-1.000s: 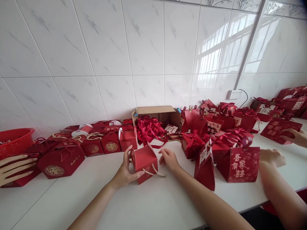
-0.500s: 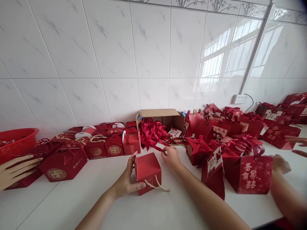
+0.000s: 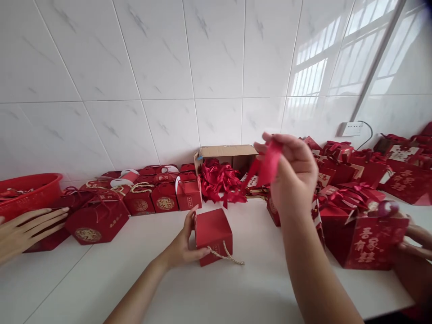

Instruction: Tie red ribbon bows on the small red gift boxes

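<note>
My left hand [image 3: 184, 247] grips the left side of a small red gift box [image 3: 214, 229] standing on the white table. A twisted cream cord handle [image 3: 227, 255] hangs from the front of that box. Raised above the table, my right hand [image 3: 293, 166] pinches a red ribbon [image 3: 271, 164], whose loose end dangles to the left. Below and behind it, a heap of red ribbons [image 3: 219, 182] spills from an open cardboard box [image 3: 229, 150] by the wall.
Finished-looking red gift boxes [image 3: 165, 198] line the wall at left, beside a red plastic basket [image 3: 30, 193]. More red boxes [image 3: 364, 243] crowd the right. A co-worker's hand [image 3: 37, 229] rests at far left; another person's hand [image 3: 416, 240] holds a box at right.
My right hand has lifted from the ribbon heap, up and to the right, with a ribbon in it. My left hand stays on the box. The hand at right now touches a box.
</note>
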### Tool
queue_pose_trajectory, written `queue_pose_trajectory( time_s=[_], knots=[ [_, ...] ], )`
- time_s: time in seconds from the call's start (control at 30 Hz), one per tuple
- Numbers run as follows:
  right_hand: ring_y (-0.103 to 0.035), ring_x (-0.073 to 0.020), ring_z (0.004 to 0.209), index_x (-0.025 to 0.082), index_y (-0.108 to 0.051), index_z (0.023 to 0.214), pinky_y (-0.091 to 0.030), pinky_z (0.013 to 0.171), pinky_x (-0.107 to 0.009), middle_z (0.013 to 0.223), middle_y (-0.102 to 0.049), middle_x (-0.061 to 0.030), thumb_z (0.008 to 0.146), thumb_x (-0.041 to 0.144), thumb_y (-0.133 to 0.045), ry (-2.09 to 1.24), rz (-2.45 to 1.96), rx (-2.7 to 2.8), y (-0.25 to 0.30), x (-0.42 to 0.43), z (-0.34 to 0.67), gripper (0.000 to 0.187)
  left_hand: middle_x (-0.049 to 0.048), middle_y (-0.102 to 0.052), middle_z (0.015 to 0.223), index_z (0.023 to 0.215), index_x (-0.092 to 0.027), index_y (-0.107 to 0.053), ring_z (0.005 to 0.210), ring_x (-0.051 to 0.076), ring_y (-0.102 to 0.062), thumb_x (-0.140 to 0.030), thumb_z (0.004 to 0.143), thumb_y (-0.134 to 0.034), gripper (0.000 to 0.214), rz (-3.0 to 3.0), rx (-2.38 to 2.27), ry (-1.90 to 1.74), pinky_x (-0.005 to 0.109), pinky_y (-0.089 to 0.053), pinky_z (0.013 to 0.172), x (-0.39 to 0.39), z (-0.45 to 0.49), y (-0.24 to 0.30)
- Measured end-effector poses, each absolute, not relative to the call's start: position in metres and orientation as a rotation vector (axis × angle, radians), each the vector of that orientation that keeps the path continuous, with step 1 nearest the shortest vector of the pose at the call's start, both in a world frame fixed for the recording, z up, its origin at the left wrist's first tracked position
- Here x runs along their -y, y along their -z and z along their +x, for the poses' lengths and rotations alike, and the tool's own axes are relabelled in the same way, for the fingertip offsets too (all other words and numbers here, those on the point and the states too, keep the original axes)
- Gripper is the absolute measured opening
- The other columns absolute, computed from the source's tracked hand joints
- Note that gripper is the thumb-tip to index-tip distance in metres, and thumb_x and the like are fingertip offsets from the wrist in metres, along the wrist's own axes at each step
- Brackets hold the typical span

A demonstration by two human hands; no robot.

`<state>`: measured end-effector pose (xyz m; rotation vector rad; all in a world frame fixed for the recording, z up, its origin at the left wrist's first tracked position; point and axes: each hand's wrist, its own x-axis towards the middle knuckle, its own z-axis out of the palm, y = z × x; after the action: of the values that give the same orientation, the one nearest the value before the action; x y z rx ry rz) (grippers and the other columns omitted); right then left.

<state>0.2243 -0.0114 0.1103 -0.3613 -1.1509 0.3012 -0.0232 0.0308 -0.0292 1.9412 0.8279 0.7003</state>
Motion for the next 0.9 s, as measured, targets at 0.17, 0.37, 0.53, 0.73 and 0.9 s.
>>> queue_pose_trajectory(
  time_s=[0.17, 0.37, 0.53, 0.73, 0.9],
  knots=[
    [-0.050, -0.0115, 0.063, 0.019, -0.049, 0.063, -0.041, 0.059, -0.025, 0.066, -0.047, 0.0013, 0.085, 0.031, -0.051, -0.073, -0.773, 1.059, -0.112, 0.012, 0.237, 0.025, 0.0065, -0.013, 0.154, 0.145, -0.033, -0.002, 0.138, 0.033, -0.021, -0.036, 0.072, -0.061, 0.094, 1.986, -0.810, -0.754, 0.048, -0.030, 0.106, -0.042, -0.034, -0.002],
    [-0.023, -0.0075, 0.045, 0.019, -0.038, 0.054, -0.017, 0.042, -0.026, 0.052, -0.030, 0.0044, 0.076, 0.026, -0.052, -0.714, -1.488, 1.831, -0.106, 0.005, 0.250, 0.027, 0.0033, -0.047, 0.132, 0.092, -0.026, -0.058, 0.119, 0.028, -0.048, -0.033, 0.077, -0.055, 0.018, 2.326, -1.155, -0.478, 0.040, -0.044, 0.094, -0.045, -0.014, -0.058],
    [-0.019, -0.0082, 0.043, 0.020, -0.025, 0.050, -0.012, 0.041, -0.029, 0.050, -0.027, 0.0025, 0.068, 0.018, -0.053, -0.763, -1.664, 2.000, -0.095, -0.006, 0.249, 0.033, 0.0065, -0.056, 0.118, 0.088, -0.024, -0.065, 0.098, 0.026, -0.060, -0.033, 0.077, -0.051, 0.020, 2.472, -1.220, -0.258, 0.034, -0.052, 0.077, -0.058, 0.011, -0.056],
    [-0.020, -0.0092, 0.045, 0.020, -0.028, 0.047, -0.015, 0.043, -0.029, 0.050, -0.028, 0.0022, 0.067, 0.017, -0.053, -0.867, -1.594, 2.067, -0.087, -0.021, 0.243, 0.032, 0.0107, -0.054, 0.122, 0.081, -0.021, -0.064, 0.107, 0.032, -0.057, -0.030, 0.074, -0.052, 0.016, 2.512, -1.319, -0.268, 0.040, -0.050, 0.082, -0.078, 0.003, -0.049],
    [-0.028, -0.0102, 0.045, 0.020, -0.032, 0.046, -0.022, 0.045, -0.028, 0.051, -0.031, 0.0023, 0.068, 0.021, -0.055, -1.030, -1.536, 2.074, -0.078, -0.034, 0.242, 0.032, 0.0064, -0.049, 0.129, 0.087, -0.025, -0.061, 0.121, 0.031, -0.046, -0.033, 0.077, -0.052, 0.015, 2.532, -1.299, -0.351, 0.043, -0.045, 0.094, -0.071, -0.001, -0.057]
  ],
)
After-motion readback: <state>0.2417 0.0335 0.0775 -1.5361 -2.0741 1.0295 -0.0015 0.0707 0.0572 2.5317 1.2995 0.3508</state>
